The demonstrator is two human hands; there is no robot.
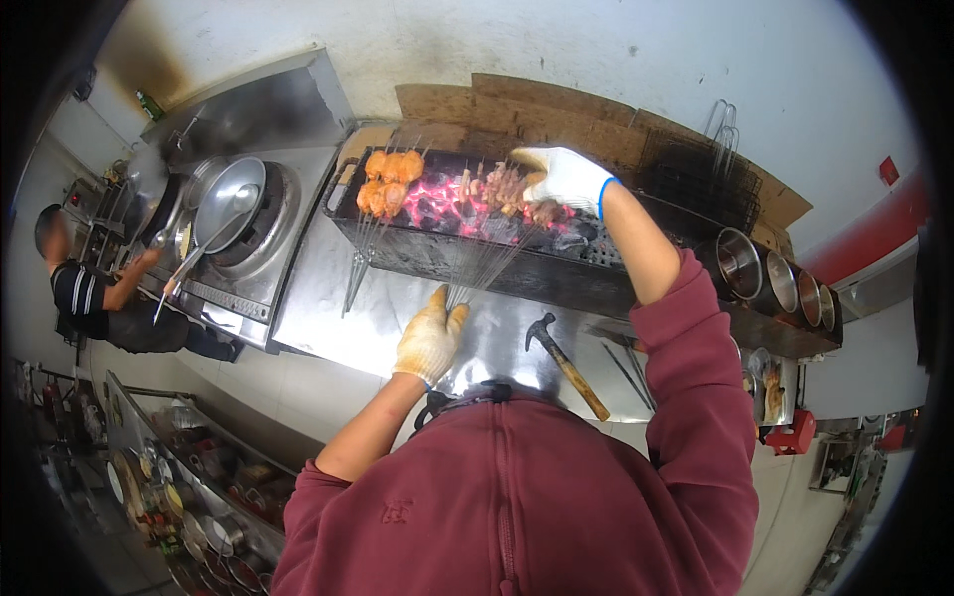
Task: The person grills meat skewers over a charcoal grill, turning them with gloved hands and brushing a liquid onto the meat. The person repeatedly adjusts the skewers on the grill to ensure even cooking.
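My left hand (432, 339), in a cream knit glove, grips the near ends of a fanned bundle of thin metal skewers (488, 264). Chunks of meat (504, 188) on their far ends lie over glowing charcoal (440, 203) in a long black charcoal grill (477, 261). Above the right side of that meat is my right hand (570, 179), in a white glove with a blue cuff. Its fingers reach left at the meat, and whether they pinch anything is unclear. Larger orange-coloured meat pieces (389, 182) sit on separate skewers at the grill's left end.
A claw hammer (566, 365) lies on the steel counter (328, 298) before me. Several metal pots (739, 262) stand at the right, near wire grill racks (689, 175). Leftward are a wok (232, 205) with a ladle (212, 242) on a stove, and another person (112, 298).
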